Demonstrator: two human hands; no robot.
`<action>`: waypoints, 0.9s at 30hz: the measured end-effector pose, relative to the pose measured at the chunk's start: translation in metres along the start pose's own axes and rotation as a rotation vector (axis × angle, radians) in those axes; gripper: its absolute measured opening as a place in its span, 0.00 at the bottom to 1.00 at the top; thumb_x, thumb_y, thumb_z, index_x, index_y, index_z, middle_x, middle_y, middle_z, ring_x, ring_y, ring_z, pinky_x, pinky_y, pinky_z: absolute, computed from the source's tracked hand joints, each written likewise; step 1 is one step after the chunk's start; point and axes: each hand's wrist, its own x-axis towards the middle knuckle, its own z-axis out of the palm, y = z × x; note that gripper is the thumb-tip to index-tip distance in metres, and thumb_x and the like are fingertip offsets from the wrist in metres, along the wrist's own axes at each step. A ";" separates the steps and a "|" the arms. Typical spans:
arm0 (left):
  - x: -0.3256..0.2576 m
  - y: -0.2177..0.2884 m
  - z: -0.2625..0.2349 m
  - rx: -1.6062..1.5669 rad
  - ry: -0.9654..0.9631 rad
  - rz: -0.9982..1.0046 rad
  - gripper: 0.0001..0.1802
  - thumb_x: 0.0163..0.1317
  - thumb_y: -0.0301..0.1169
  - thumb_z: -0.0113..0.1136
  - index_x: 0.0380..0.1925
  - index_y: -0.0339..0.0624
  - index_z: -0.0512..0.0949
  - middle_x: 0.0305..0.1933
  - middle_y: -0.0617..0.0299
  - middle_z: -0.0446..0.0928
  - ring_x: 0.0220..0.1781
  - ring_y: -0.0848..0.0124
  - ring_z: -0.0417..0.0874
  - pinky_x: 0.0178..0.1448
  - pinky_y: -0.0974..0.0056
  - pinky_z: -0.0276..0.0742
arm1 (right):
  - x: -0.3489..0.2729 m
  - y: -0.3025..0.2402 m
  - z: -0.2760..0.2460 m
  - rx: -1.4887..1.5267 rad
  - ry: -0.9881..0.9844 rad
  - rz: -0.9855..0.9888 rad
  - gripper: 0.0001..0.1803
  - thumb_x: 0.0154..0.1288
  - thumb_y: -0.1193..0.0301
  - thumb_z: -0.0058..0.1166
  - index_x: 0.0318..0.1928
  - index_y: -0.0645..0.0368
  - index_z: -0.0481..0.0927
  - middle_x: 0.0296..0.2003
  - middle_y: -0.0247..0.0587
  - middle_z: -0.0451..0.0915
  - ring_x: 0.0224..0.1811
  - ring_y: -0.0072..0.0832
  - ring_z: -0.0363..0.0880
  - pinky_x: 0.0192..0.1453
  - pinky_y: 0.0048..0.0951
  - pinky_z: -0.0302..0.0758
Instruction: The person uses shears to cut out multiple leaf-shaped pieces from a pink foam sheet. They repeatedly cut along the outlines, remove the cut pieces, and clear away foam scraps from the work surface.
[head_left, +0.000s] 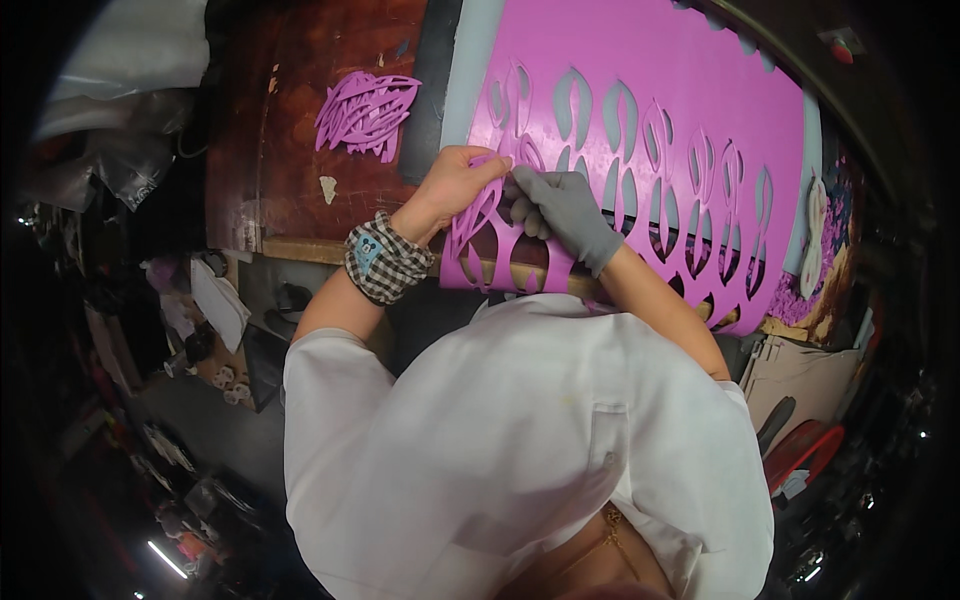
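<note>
A large magenta-pink sheet (pixel 640 40) lies over the work surface, with rows of leaf-shaped cuts and openings. Its near end hangs over the front edge. My left hand (pixel 458 188), bare and with a checked band at the wrist, is closed around several pink loop-shaped cut-outs (pixel 474 222) that hang below its fingers. Touching the sheet just right of it, my right hand (pixel 568 212) wears a grey glove. Its thumb and forefinger are pinched together near my left fingertips, by a pink loop (pixel 530 152); what lies between them is hidden.
A heap of pink cut-outs (pixel 368 112) rests on the worn reddish-brown wooden table (pixel 300 200) at left. Pale grey backing (pixel 470 70) shows under the sheet. Pink scraps (pixel 795 300) lie at the right edge, near cardboard (pixel 800 375) and a red round object (pixel 808 450).
</note>
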 end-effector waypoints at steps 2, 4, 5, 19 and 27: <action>0.004 0.000 -0.003 -0.100 -0.054 -0.035 0.13 0.64 0.32 0.61 0.37 0.30 0.84 0.33 0.64 0.82 0.33 0.81 0.78 0.36 0.73 0.75 | 0.001 0.002 0.000 -0.013 0.017 0.014 0.28 0.71 0.49 0.50 0.36 0.66 0.82 0.21 0.39 0.80 0.15 0.20 0.74 0.18 0.20 0.68; 0.008 0.000 -0.006 -0.164 -0.146 -0.068 0.13 0.64 0.32 0.61 0.37 0.30 0.83 0.32 0.63 0.82 0.33 0.81 0.78 0.37 0.72 0.75 | 0.001 0.004 0.001 -0.052 0.019 0.020 0.28 0.69 0.49 0.52 0.34 0.67 0.82 0.21 0.40 0.80 0.17 0.22 0.76 0.20 0.23 0.70; 0.010 -0.002 -0.006 -0.189 -0.183 -0.092 0.13 0.64 0.32 0.61 0.36 0.30 0.83 0.32 0.63 0.82 0.33 0.80 0.78 0.37 0.72 0.75 | 0.002 0.005 0.002 -0.050 0.032 0.017 0.28 0.69 0.49 0.52 0.33 0.66 0.81 0.20 0.40 0.80 0.17 0.22 0.75 0.19 0.23 0.70; 0.006 0.062 -0.099 -0.272 0.826 0.753 0.09 0.68 0.30 0.60 0.33 0.35 0.82 0.28 0.66 0.80 0.28 0.80 0.76 0.31 0.73 0.72 | -0.009 0.010 -0.005 -0.122 0.038 -0.125 0.20 0.74 0.59 0.48 0.37 0.65 0.81 0.20 0.32 0.76 0.20 0.16 0.71 0.25 0.20 0.69; 0.013 0.040 -0.147 1.455 0.945 1.018 0.08 0.53 0.35 0.70 0.32 0.51 0.81 0.37 0.61 0.77 0.36 0.61 0.79 0.37 0.56 0.72 | -0.060 0.001 -0.048 -0.089 0.022 -0.273 0.15 0.75 0.65 0.48 0.46 0.65 0.80 0.30 0.32 0.79 0.29 0.17 0.74 0.35 0.21 0.73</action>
